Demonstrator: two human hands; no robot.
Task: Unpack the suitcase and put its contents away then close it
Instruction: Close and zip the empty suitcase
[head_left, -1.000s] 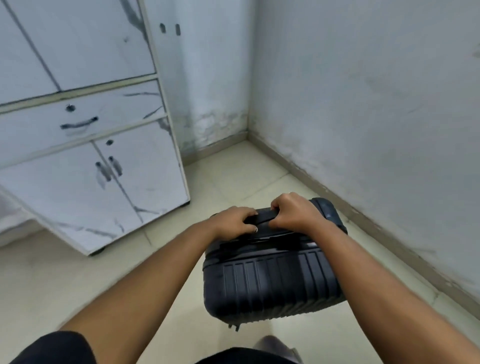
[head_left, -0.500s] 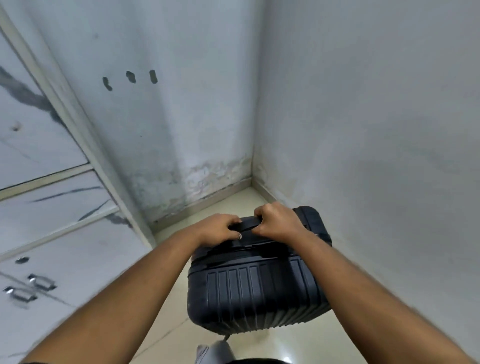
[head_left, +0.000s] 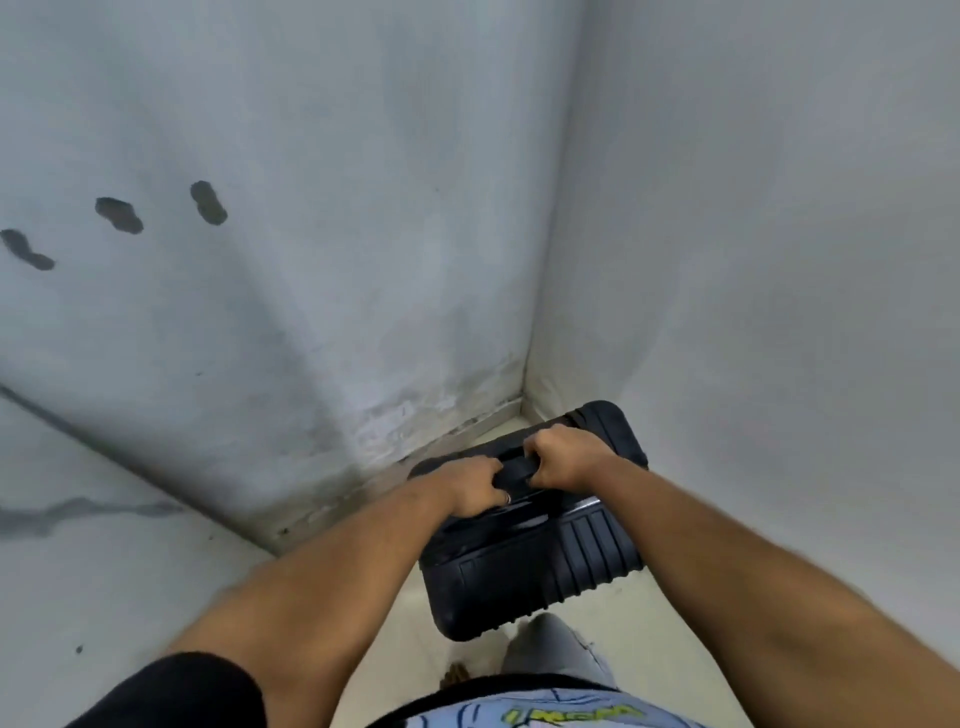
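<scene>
Hands grip the top handle of the closed black suitcase, left hand and right hand both curled round it, near the wall corner. Swinging it there risks knocking the walls, or a slipping grip dropping it.

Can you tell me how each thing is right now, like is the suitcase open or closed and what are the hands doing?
Suitcase: closed, upright, standing near the corner of the room.
Handle: on top of the suitcase, gripped by both hands.
Left hand: fingers curled around the handle.
Right hand: fingers curled around the handle.
Cabinet: only a closed white side shows at left.
</scene>
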